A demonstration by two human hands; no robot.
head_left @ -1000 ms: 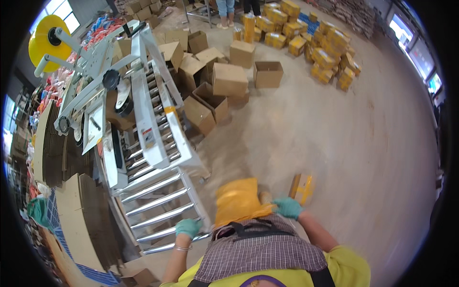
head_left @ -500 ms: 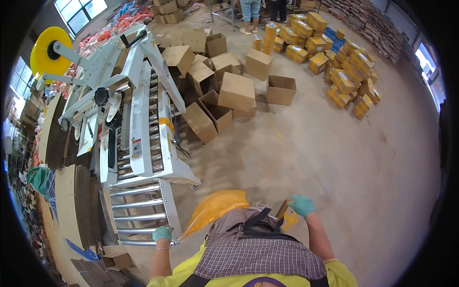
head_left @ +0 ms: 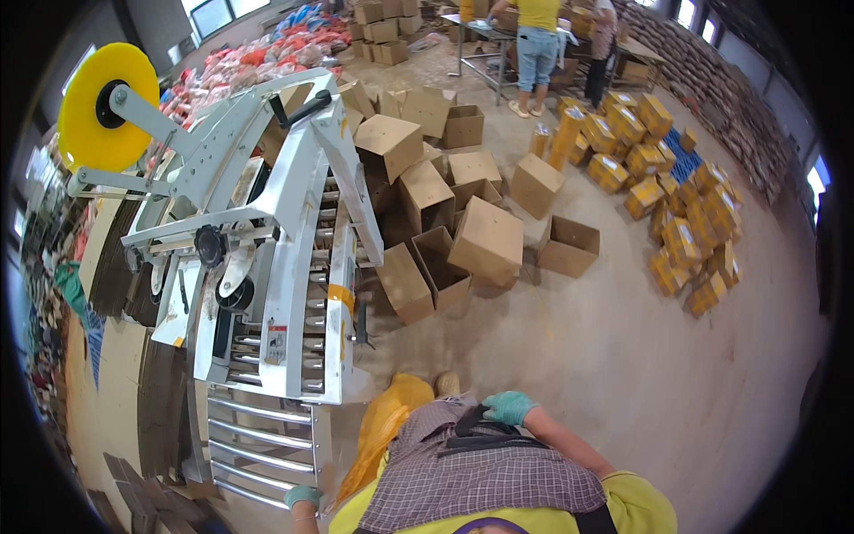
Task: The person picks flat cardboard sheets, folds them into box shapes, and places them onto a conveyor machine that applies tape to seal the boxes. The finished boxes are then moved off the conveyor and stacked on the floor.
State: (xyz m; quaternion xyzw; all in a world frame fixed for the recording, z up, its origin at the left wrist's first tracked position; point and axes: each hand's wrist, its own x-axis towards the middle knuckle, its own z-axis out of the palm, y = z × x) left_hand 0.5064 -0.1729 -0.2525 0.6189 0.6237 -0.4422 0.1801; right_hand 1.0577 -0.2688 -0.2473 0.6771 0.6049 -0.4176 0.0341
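Observation:
My left hand (head_left: 303,496), in a green glove, is closed over the near corner of the roller conveyor (head_left: 263,434), beside the lowest roller. My right hand (head_left: 510,408), gloved the same, is drawn in to my waist with its fingers curled at a black strapped pouch (head_left: 485,436) on my checked apron (head_left: 498,485). What those fingers hold, if anything, is hidden. Between the conveyor and my body hangs an orange-yellow plastic sack (head_left: 384,432). Ahead on the left stands the white carton-sealing machine (head_left: 294,240) with a yellow tape roll (head_left: 107,107) on its arm.
Open brown cartons (head_left: 487,238) lie heaped beyond the machine. Yellow-taped parcels (head_left: 689,236) are piled at the right, some near a blue pallet (head_left: 683,160). Flat cardboard (head_left: 120,392) leans left of the conveyor. Two people (head_left: 538,53) stand at a far table.
My right hand has moved left to the pouch; the brown flat piece it held is out of sight. My left hand stays on the conveyor. The view has tilted up, bringing the far table into sight.

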